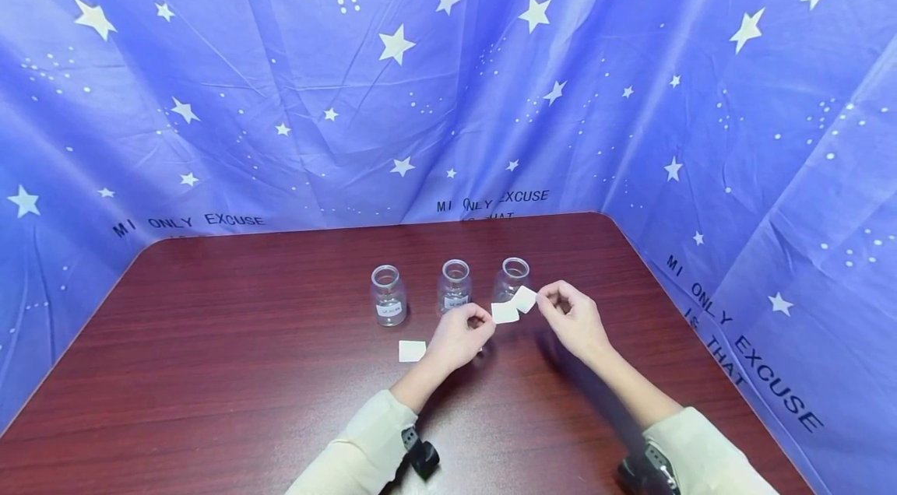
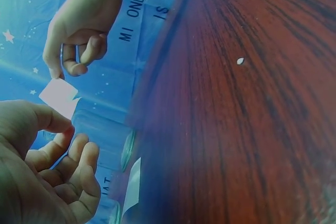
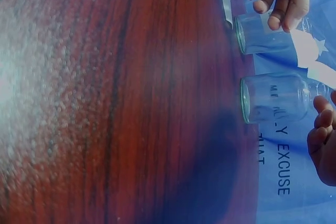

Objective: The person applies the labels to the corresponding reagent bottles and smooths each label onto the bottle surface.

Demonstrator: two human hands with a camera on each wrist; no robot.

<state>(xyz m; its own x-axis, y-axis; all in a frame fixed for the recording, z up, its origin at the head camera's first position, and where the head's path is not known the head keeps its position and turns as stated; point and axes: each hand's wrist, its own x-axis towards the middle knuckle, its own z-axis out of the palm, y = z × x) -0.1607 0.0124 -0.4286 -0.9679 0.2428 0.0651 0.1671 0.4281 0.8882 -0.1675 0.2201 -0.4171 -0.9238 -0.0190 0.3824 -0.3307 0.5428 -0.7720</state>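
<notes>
My left hand [image 1: 459, 335] pinches a small white paper piece [image 1: 504, 313] between thumb and forefinger. A second white piece [image 1: 524, 299] is pinched at its outer edge by my right hand [image 1: 575, 316]. The two pieces meet at their inner edges, held up in front of the right glass jar [image 1: 515, 277] and hiding part of it. The middle jar [image 1: 455, 277] and the left jar [image 1: 385, 291] stand in line with it, upright and without lids. Each of these two bears a white label with dark writing. My left hand overlaps the bottom of the middle jar.
A white paper slip [image 1: 412, 351] lies on the dark red wooden table [image 1: 231, 370], left of my left hand. In the left wrist view a tiny white fleck [image 2: 240, 61] shows on the tabletop. A blue star-patterned curtain [image 1: 280, 75] hangs along the table's far and right edges.
</notes>
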